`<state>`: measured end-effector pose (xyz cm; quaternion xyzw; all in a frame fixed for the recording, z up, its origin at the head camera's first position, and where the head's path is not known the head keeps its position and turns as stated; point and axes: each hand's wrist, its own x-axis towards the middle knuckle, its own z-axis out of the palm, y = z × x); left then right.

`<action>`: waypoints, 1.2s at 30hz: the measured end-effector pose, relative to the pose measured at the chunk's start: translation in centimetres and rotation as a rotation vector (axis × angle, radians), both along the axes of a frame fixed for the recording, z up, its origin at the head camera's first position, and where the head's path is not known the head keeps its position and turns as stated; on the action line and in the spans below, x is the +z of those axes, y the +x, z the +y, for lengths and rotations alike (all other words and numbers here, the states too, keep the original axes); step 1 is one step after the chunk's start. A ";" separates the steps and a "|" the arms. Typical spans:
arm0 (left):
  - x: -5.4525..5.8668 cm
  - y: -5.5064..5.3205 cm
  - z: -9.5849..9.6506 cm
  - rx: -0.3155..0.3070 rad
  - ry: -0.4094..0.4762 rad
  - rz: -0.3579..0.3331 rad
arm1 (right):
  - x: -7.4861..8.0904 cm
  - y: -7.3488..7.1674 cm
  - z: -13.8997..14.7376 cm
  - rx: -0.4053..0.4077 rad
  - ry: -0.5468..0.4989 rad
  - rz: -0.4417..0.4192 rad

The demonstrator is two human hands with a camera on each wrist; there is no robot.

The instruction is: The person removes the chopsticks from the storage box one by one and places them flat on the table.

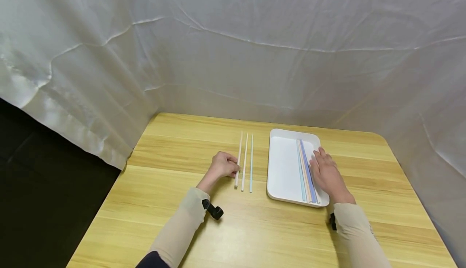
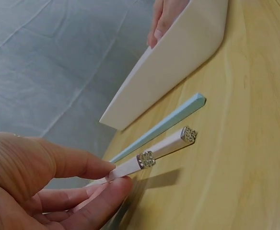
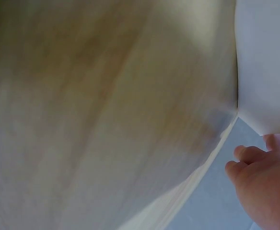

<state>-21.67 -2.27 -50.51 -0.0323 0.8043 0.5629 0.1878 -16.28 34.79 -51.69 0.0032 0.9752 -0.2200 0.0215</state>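
My left hand (image 1: 223, 165) pinches a pale pink chopstick (image 1: 239, 148) between thumb and fingertips. Its patterned silver end cap (image 2: 146, 159) shows in the left wrist view, tilted a little above the table. Just right of it lie a second pale pink chopstick (image 1: 244, 163) and a light blue chopstick (image 1: 251, 163), roughly parallel. My right hand (image 1: 329, 179) rests over the right rim of a white tray (image 1: 282, 167), fingers extended. Inside, beside that hand, lie a light blue chopstick (image 1: 301, 171), a peach one and a purple one (image 1: 308, 175), ends toward me.
The wood-grain table (image 1: 233, 227) meets a pale hanging curtain (image 1: 233, 70) at its back and sides. Dark floor (image 1: 47, 187) shows beyond the left edge. Black wrist mounts (image 1: 212, 209) sit on both sleeved forearms.
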 end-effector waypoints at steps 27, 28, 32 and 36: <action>-0.8 0.2 -0.2 0.015 -0.137 0.135 | -0.1 -0.1 0.1 -0.008 0.000 -0.005; -0.8 0.2 -0.2 0.014 -0.139 0.137 | -0.1 -0.1 0.1 -0.007 0.000 -0.005; -0.9 0.3 -0.2 0.018 -0.145 0.129 | 0.0 0.0 0.0 -0.005 0.002 -0.004; -1.0 0.3 -0.2 0.022 -0.148 0.121 | 0.1 0.0 0.0 -0.002 0.001 -0.005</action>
